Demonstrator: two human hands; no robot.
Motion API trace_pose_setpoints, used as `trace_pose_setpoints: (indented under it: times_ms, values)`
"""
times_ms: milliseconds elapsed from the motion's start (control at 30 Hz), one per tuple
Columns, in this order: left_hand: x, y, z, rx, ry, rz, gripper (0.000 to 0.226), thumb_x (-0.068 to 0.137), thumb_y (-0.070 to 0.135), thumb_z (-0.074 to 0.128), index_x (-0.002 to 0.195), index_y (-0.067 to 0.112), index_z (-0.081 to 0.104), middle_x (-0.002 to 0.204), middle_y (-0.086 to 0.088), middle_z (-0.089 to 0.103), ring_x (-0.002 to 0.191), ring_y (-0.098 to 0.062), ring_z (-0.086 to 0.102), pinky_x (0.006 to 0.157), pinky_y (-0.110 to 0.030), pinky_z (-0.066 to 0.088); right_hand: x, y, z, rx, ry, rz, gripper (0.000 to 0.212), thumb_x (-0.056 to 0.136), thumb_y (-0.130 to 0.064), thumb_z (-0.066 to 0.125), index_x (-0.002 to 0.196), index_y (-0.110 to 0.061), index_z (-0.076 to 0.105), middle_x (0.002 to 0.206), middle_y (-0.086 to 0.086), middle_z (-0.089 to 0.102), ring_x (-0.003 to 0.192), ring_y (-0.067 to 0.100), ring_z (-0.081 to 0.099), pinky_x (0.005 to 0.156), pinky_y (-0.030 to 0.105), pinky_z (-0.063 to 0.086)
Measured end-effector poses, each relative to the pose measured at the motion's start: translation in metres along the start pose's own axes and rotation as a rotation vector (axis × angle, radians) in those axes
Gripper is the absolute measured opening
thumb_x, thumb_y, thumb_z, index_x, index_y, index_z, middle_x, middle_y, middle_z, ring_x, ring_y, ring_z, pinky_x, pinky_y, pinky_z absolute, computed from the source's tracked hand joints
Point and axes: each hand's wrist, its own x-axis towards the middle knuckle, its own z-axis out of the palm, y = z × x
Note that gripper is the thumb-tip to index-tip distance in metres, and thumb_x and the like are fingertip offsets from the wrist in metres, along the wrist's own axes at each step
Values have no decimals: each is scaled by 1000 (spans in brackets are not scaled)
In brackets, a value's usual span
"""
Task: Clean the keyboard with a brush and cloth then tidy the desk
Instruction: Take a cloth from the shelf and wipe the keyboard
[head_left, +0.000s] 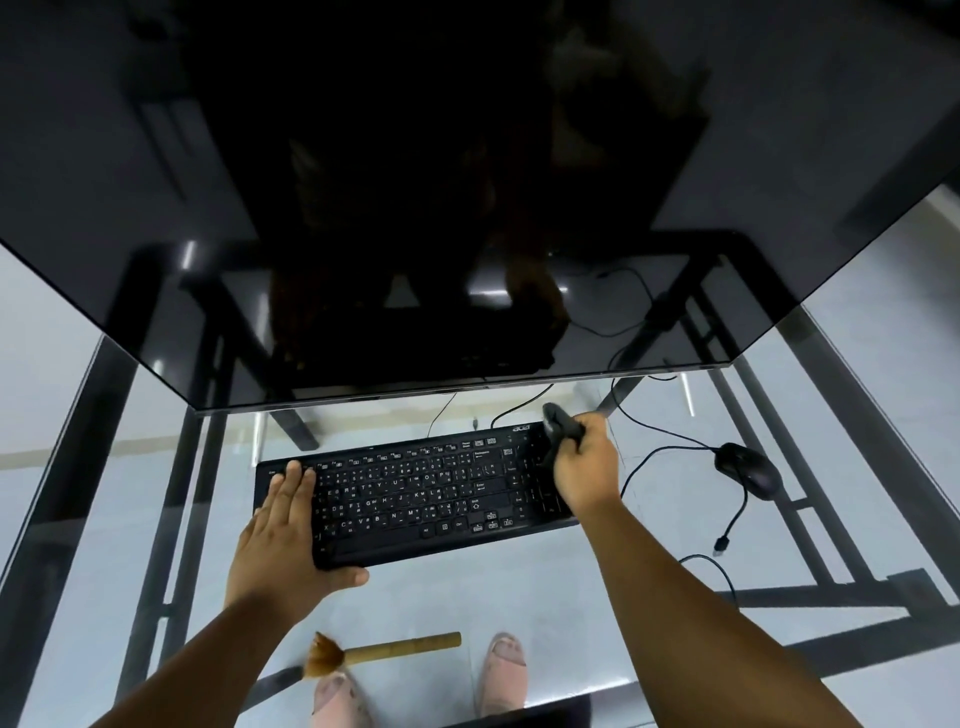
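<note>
Looking down through your glass worktop (519, 597), you see its dark metal frame and the pale floor beneath, along with your two pink shoes (501, 670) at the near edge. The black keyboard (415, 488) lies flat in the middle of the glass, angled slightly, below a large dark monitor (415, 182) that fills the upper view and reflects the room dimly. Your left hand (283, 530) lies spread and flat on the keyboard's left end, thumb along its front edge. Your right hand (584, 462) curls around a dark bunched cloth (561, 423), holding it against the keyboard's far right corner. The brush (374, 652), with a tan wooden handle and brown bristles, rests on the glass near you, well apart from both hands. A black mouse (748, 467) sits to the right of the keyboard, its cable (727, 530) looping loose across the glass.
</note>
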Motion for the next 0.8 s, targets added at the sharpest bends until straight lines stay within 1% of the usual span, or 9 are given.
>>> trace_pose_setpoints:
  times_ms: [100,233,300,400,500,567,667,733,800]
  values:
    - [0,0,1,4,1,-4,141,51,74,76,155,19,-1,162,4,-10,149,-16,-8,121,-40,12,-9,2,12,-157,-64,-109,27,88,4,44,109,-11,51,102,8,50,78,18,49,69,19,35]
    - [0,-1,1,4,-2,-4,142,50,73,77,155,19,-1,162,4,-10,149,-16,-8,121,-42,14,-19,-4,20,-310,-229,-256,33,89,-1,44,117,-17,49,110,5,45,84,16,51,83,30,48]
    - [0,0,1,2,0,-3,142,51,73,77,155,19,-2,161,4,-12,149,-15,-9,121,-41,13,-18,-3,17,-328,-197,-240,33,88,-1,44,117,-17,49,110,7,48,86,17,51,82,32,49]
    - [0,0,2,2,5,-2,141,50,74,76,155,18,-1,161,4,-11,149,-15,-9,121,-41,13,-19,-5,16,-281,-75,-150,33,86,1,42,116,-14,47,107,10,49,90,21,49,79,33,47]
    - [1,-2,3,4,-1,-6,141,51,74,75,155,19,-2,161,5,-11,149,-15,-9,121,-41,13,-24,-11,21,-340,-144,-221,35,85,3,43,117,-11,47,108,8,51,102,23,48,87,36,49]
    - [1,-2,3,4,3,-5,141,50,74,75,155,19,-2,161,5,-11,149,-15,-9,121,-42,14,-23,-9,17,-378,-232,-270,37,87,0,44,119,-17,47,111,6,51,100,20,52,89,36,51]
    - [1,-2,4,2,3,2,141,50,74,75,155,19,-1,161,5,-12,149,-15,-9,121,-41,14,-18,-3,9,-352,-174,-214,34,90,-2,44,119,-19,47,106,5,49,91,21,57,84,35,53]
    - [1,-1,4,-1,3,0,141,51,73,76,155,19,-1,161,5,-12,149,-15,-9,121,-41,14,-21,-3,10,-317,-139,-215,33,90,-1,46,118,-16,48,101,1,46,95,23,56,86,34,51]
    - [1,-2,3,0,0,4,141,50,74,76,155,18,-1,161,5,-11,149,-16,-9,121,-41,14,-24,0,13,-283,-219,-265,33,89,-5,51,120,-18,50,104,-1,47,102,21,54,90,28,46]
